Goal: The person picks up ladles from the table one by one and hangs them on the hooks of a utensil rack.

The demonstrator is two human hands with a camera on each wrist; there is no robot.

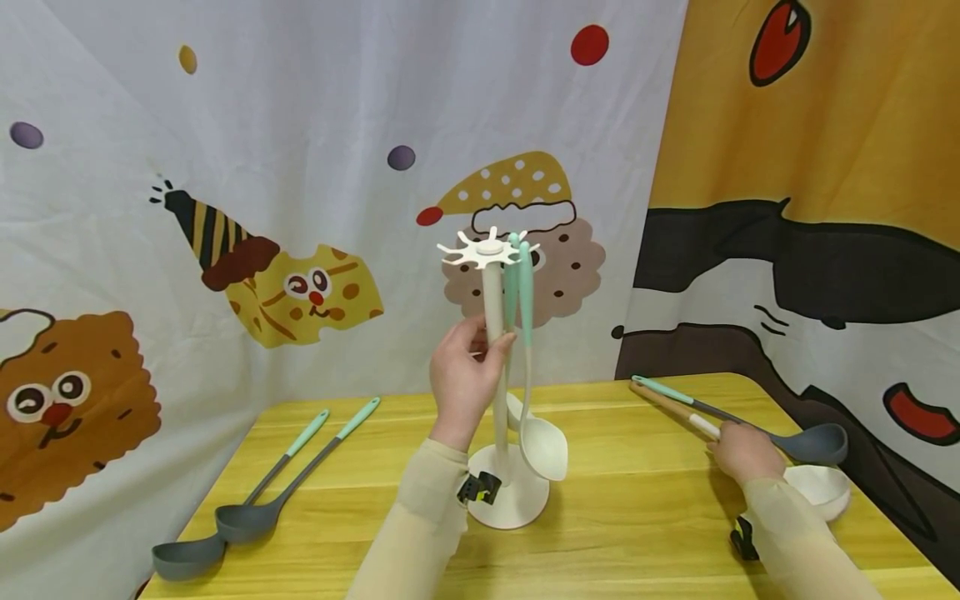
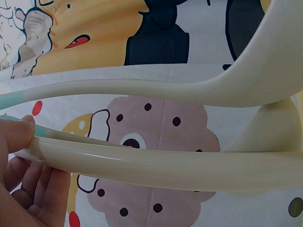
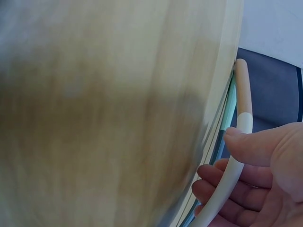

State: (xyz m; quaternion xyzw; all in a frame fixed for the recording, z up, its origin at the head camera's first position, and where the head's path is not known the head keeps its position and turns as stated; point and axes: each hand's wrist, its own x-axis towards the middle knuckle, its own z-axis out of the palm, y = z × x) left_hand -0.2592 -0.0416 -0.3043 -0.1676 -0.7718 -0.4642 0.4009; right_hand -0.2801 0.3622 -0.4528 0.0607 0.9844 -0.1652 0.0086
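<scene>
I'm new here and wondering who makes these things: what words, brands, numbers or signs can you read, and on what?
None: no word, label, brand or number is readable in any view.
The printed cloth shows only cartoon figures and dots.
The white stand and the wooden-handled utensil in the right hand show no lettering.
The black device at the left wrist has a yellow-green mark, too small to read.

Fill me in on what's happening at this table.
A person's left grip holds a white utensil stand, where two mint-handled white utensils hang. Their right grip holds a tan-handled white ladle at the right side of the table. A gray ladle lies just beyond it, and two more gray ladles lie at the left.
</scene>
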